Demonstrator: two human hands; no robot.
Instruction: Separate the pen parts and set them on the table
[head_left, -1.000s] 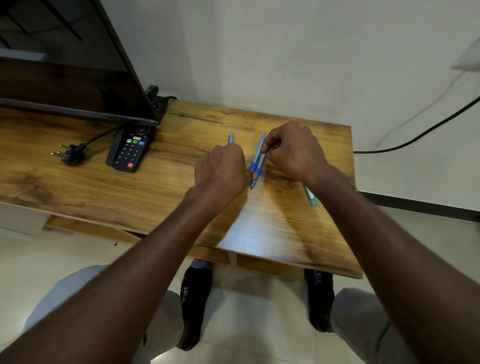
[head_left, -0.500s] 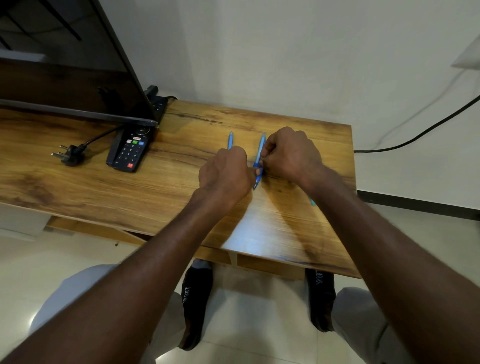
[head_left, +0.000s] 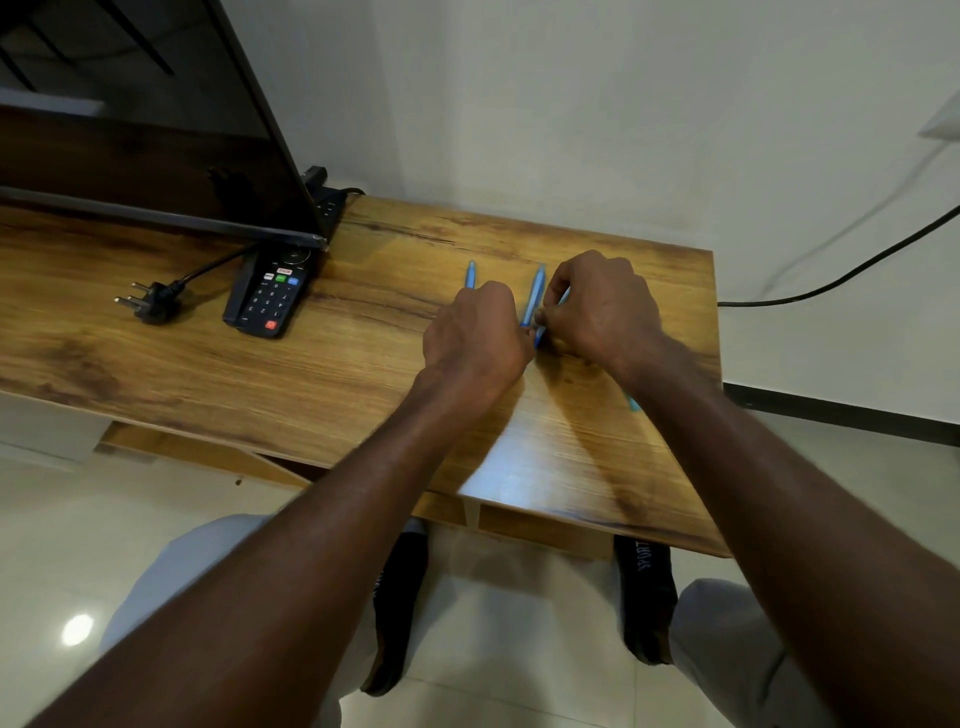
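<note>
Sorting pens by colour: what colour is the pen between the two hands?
Light blue pen, seen in the head view.

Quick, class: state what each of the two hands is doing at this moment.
Left hand: fingers curled, with the left blue pen poking out beyond the knuckles; it appears to grip it.
Right hand: pinches the middle blue pen on the wooden table.

Glossy wood-grain table (head_left: 311, 374), plastic pens (head_left: 535, 293)

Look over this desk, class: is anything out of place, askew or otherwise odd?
One oddity: a black plug lies unplugged on the wooden desk, prongs bare, left of the remote. The blue pens between the hands look orderly; nothing is spilled or visibly damaged.
</note>
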